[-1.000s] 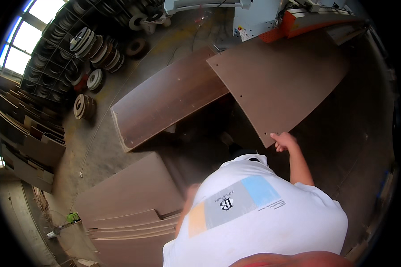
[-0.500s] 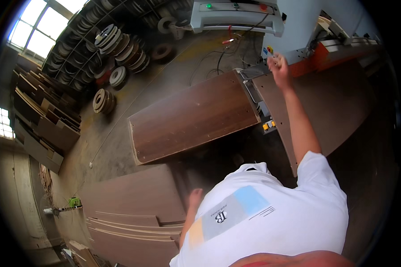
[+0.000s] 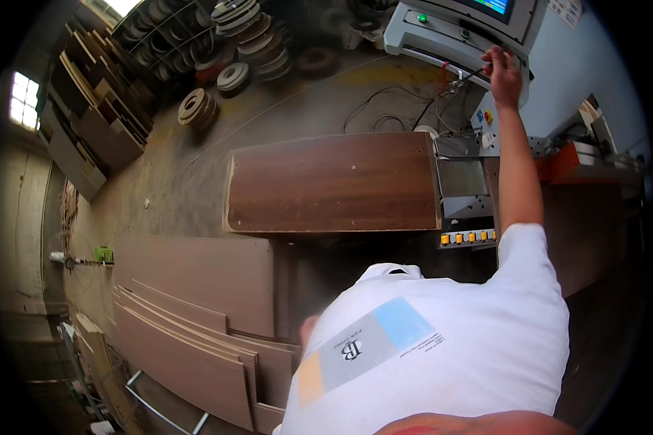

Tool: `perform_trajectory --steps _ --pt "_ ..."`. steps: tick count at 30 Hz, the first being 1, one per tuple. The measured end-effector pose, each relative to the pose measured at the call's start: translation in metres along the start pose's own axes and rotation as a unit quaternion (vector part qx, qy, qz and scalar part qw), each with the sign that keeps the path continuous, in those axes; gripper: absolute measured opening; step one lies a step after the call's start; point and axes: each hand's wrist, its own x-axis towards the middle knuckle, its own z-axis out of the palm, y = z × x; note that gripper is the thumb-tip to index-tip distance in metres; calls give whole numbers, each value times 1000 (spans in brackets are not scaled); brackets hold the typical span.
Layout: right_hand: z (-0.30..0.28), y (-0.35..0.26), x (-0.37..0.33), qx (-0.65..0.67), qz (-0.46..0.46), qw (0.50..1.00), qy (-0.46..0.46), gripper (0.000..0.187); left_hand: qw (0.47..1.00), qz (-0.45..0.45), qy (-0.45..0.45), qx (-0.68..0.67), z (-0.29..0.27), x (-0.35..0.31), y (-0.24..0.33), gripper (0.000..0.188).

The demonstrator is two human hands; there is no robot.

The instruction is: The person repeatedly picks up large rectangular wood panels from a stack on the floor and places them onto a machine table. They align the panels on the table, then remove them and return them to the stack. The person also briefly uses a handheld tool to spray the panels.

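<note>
My right arm is stretched forward, and my right hand is at the front edge of a grey machine control console. Its fingers are curled together, with no object visible in them. A green button shows on the console to the left of the hand, and a lit screen sits above. Of my left hand only a small part shows, low beside my white shirt and next to stacked brown boards; its fingers are hidden.
A dark brown panel lies ahead, its right end by a machine with yellow-and-grey rollers. Cables run across the floor. Coiled edging rolls and leaning boards stand far left. A green-based fan is at left.
My view has turned right, bringing the screen in. My right hand has moved up and forward from beside the machine to the console. My left hand has mostly dropped out of sight.
</note>
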Motion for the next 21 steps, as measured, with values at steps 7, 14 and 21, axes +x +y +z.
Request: perform_trajectory --steps 7,14,21 --pt "6 -111 -135 248 -53 964 -76 29 968 192 119 -106 -67 17 282 27" --pt "41 -198 -256 497 -86 785 -359 37 793 543 251 114 -73 9 432 64" --pt "87 -203 -281 614 223 619 -437 36 895 444 0 30 -59 0 362 37"
